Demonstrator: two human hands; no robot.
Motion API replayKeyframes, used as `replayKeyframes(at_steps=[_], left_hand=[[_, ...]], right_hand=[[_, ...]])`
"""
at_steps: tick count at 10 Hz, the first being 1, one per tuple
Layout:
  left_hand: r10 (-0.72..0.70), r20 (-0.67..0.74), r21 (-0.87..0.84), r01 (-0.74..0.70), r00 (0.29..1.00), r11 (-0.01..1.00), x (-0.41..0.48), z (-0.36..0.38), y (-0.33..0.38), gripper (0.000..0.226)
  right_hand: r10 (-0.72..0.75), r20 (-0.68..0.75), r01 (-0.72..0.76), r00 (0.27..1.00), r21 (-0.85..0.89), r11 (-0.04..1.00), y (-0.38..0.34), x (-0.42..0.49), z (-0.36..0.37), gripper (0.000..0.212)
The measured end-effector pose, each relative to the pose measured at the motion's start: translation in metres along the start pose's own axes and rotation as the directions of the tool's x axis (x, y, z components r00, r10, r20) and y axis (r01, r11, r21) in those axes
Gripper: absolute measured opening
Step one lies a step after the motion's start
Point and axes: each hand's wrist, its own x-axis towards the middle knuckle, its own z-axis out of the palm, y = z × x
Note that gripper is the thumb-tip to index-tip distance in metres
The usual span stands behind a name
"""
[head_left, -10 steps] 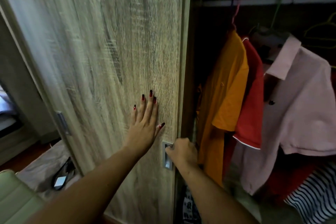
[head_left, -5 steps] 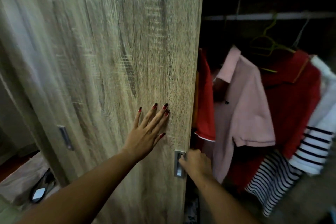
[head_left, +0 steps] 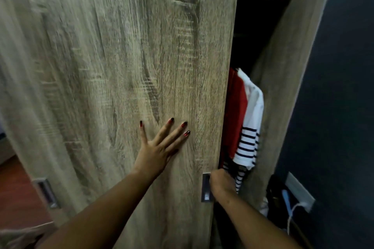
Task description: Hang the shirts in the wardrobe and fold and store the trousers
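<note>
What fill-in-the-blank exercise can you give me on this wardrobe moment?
The left hand lies flat on the sliding wardrobe door, whose surface shows ___ grain.
The right hand curls its fingers into the door's recessed metal ___.
In the narrow opening, a ___ shirt hangs beside the white striped shirt.
Missing words: wood; handle; red, the red shirt.

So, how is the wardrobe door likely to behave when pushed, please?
The door probably feels stiff and heavy: a tall panel, left hand flat on it, right hand gripping the handle. That recessed handle suggests sliding; the striped shirt might snag.
</note>
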Motion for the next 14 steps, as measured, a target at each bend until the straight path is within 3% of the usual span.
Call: replayKeyframes(at_steps=[3,6,8,9,10,12,13,14], left_hand=[[0.019,-0.008,-0.055,-0.019,1.0,0.998,0.047,-0.014,0.076,0.077],[0.04,0.001,-0.072,-0.04,0.999,0.997,0.07,-0.021,0.111,0.079],[0.046,0.036,-0.069,-0.043,0.998,0.997,0.08,-0.024,0.129,0.076],[0.038,0.049,-0.077,-0.034,0.998,0.996,0.079,-0.027,0.131,0.073],[0.04,0.071,-0.08,-0.035,0.997,0.996,0.078,-0.029,0.13,0.072],[0.034,0.257,-0.206,0.021,0.966,0.978,0.063,-0.041,0.131,0.071],[0.082,0.342,-0.291,0.023,0.936,0.956,0.06,-0.067,0.114,0.067],[0.025,0.41,-0.347,0.13,0.912,0.929,0.064,-0.088,0.093,0.066]], right_hand=[[0.17,0.001,-0.165,0.985,0.257,0.952,0.055,0.017,-0.046,0.037],[0.224,-0.018,-0.219,0.974,0.154,0.964,0.079,0.02,-0.07,0.038],[0.091,-0.009,-0.09,0.996,0.086,0.992,0.101,0.032,-0.074,0.035],[0.058,-0.014,-0.056,0.998,0.101,0.993,0.105,0.032,-0.072,0.035],[0.118,0.008,-0.118,0.993,0.188,0.975,0.101,0.032,-0.076,0.035],[-0.067,0.061,0.07,0.996,-0.051,0.996,0.095,0.011,-0.102,0.032],[-0.263,0.087,0.274,0.961,-0.175,0.946,0.08,0.007,-0.119,0.03],[-0.374,0.081,0.383,0.924,-0.236,0.893,0.058,-0.005,-0.136,0.032]])
